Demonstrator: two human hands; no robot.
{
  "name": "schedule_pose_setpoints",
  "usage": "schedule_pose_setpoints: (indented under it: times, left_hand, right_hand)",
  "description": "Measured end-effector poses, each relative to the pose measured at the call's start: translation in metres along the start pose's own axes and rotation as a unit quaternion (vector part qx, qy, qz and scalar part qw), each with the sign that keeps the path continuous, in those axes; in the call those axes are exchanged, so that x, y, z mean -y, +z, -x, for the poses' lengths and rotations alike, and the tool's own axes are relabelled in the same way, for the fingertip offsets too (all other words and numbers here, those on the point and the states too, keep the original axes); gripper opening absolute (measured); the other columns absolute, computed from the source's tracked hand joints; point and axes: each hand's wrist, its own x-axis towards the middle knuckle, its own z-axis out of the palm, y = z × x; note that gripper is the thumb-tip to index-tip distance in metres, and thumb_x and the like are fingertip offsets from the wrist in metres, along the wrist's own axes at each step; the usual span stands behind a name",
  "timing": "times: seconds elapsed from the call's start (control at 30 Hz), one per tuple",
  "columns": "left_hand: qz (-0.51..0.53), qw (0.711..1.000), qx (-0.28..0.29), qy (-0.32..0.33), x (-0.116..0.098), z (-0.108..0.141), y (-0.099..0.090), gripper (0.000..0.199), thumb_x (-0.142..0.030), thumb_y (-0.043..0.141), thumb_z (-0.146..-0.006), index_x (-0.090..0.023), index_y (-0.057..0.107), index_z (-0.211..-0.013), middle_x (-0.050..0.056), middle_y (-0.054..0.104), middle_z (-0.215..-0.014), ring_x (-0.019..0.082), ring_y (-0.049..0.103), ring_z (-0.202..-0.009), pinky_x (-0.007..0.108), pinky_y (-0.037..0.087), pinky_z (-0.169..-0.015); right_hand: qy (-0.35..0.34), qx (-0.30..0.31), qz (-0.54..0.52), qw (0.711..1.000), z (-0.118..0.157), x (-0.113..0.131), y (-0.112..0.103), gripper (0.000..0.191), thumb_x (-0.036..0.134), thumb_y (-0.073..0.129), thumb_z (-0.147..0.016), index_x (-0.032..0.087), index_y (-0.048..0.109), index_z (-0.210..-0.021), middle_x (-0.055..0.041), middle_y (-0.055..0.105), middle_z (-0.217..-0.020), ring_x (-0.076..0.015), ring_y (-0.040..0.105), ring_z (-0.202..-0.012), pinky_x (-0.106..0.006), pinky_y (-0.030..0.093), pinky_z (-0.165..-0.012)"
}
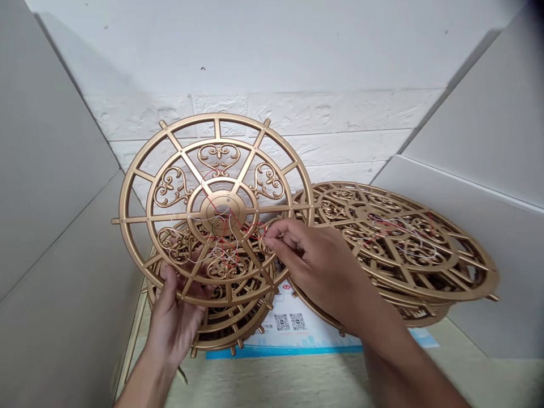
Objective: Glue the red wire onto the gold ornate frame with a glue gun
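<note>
The gold wheel rises above the left hand, which clasps its rim; the right hand presses thumb and finger together beside wires, whether around one I cannot tell.

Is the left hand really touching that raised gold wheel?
Touching. The head view shows it: the left hand's thumb overlaps the front of the gold wheel's lower rim, while its fingers show through the openings behind.

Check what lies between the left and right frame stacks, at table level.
Head view: a printed sheet with QR codes shows between the left stack and right stack.
</note>
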Motion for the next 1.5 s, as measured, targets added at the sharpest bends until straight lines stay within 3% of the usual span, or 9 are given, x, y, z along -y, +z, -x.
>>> schedule_pose_setpoints:
  times: [0.07, 0.27, 0.4, 0.67, 0.93, 1.1, 1.27, 1.4, 1.5]
  left_hand:
    - [0.000, 1.000, -0.013, 0.003, 0.001, 0.001, 0.004, 0.018, -0.023, 0.066, -0.090, -0.031, 0.077, -0.102, 0.001, 0.079, -0.103, 0.019, 0.076, -0.085, 0.026, 0.063, -0.077]
    - [-0.001, 0.999, -0.033, 0.007, 0.001, 0.001, 0.010, 0.020, -0.025, 0.063, -0.092, -0.034, 0.077, -0.102, 0.001, 0.078, -0.103, 0.020, 0.076, -0.087, 0.032, 0.064, -0.079]
    - [0.001, 0.999, -0.032, 0.006, -0.001, 0.001, 0.007, 0.019, -0.025, 0.063, -0.092, -0.034, 0.077, -0.101, 0.000, 0.078, -0.104, 0.020, 0.076, -0.088, 0.032, 0.064, -0.079]
    - [0.001, 0.999, -0.038, 0.017, 0.002, 0.001, 0.012, 0.021, -0.027, 0.058, -0.095, -0.034, 0.077, -0.100, 0.000, 0.079, -0.100, 0.019, 0.076, -0.085, 0.028, 0.063, -0.075]
    - [-0.007, 0.999, -0.033, 0.000, 0.004, 0.003, 0.011, 0.019, -0.029, 0.060, -0.094, -0.029, 0.079, -0.093, 0.001, 0.079, -0.095, 0.018, 0.076, -0.080, 0.026, 0.063, -0.076]
    - [-0.005, 1.000, -0.024, 0.005, 0.003, 0.002, 0.009, 0.021, -0.026, 0.059, -0.095, -0.035, 0.077, -0.103, 0.000, 0.079, -0.101, 0.017, 0.076, -0.085, 0.030, 0.062, -0.086]
    - [-0.001, 0.999, -0.031, 0.005, 0.004, -0.001, 0.013, 0.029, -0.031, 0.050, -0.099, -0.032, 0.079, -0.095, 0.001, 0.079, -0.099, 0.019, 0.076, -0.087, 0.029, 0.062, -0.081]
    - [0.009, 0.999, -0.038, 0.003, 0.003, 0.000, 0.018, 0.044, -0.030, 0.038, -0.103, -0.029, 0.079, -0.088, 0.002, 0.079, -0.095, 0.016, 0.076, -0.087, 0.023, 0.061, -0.079]
    - [0.013, 0.999, -0.041, 0.001, 0.003, 0.000, 0.019, 0.052, -0.030, 0.031, -0.104, -0.027, 0.080, -0.085, 0.003, 0.079, -0.092, 0.016, 0.076, -0.086, 0.022, 0.061, -0.077]
  right_hand:
    - [0.009, 0.012, -0.002, 1.000, 0.001, 0.000, -0.006, 0.013, 0.018, 0.056, -0.089, 0.020, 0.062, -0.078, 0.0100, 0.042, -0.046, -0.0083, 0.040, -0.040, -0.021, 0.030, -0.046]
    - [-0.013, -0.034, 0.006, 0.999, 0.006, 0.004, -0.016, 0.010, 0.017, 0.056, -0.089, 0.021, 0.061, -0.081, 0.0115, 0.035, -0.044, -0.0074, 0.032, -0.036, -0.021, 0.026, -0.040]
    - [-0.037, -0.035, 0.025, 0.998, 0.008, 0.006, -0.011, 0.015, 0.018, 0.058, -0.089, 0.020, 0.065, -0.077, 0.0101, 0.041, -0.043, -0.0073, 0.039, -0.036, -0.020, 0.032, -0.043]
    - [-0.062, -0.114, 0.074, 0.989, 0.008, 0.005, 0.004, 0.014, 0.021, 0.060, -0.091, 0.017, 0.070, -0.081, 0.0081, 0.049, -0.046, -0.0075, 0.041, -0.037, -0.021, 0.032, -0.046]
    - [-0.060, -0.046, 0.132, 0.988, 0.007, -0.002, 0.008, 0.018, 0.023, 0.051, -0.096, 0.019, 0.065, -0.086, 0.0023, 0.065, -0.057, -0.0127, 0.055, -0.045, -0.027, 0.024, -0.047]
    - [-0.033, -0.009, 0.162, 0.986, 0.008, -0.004, 0.010, 0.019, 0.022, 0.043, -0.097, 0.021, 0.058, -0.087, 0.0017, 0.064, -0.060, -0.0137, 0.049, -0.041, -0.029, 0.020, -0.048]
    - [-0.017, 0.040, 0.045, 0.998, 0.006, 0.001, 0.001, 0.014, 0.021, 0.042, -0.097, 0.023, 0.050, -0.086, 0.0071, 0.051, -0.052, -0.0125, 0.047, -0.042, -0.026, 0.025, -0.047]
    - [0.016, -0.033, -0.088, 0.995, 0.005, 0.005, -0.009, 0.011, 0.023, 0.042, -0.097, 0.026, 0.042, -0.087, 0.0125, 0.033, -0.048, -0.0096, 0.033, -0.035, -0.024, 0.025, -0.040]
    - [0.032, -0.067, -0.101, 0.992, 0.006, 0.006, -0.011, 0.015, 0.025, 0.040, -0.099, 0.027, 0.041, -0.084, 0.0116, 0.034, -0.048, -0.0095, 0.031, -0.035, -0.025, 0.024, -0.038]
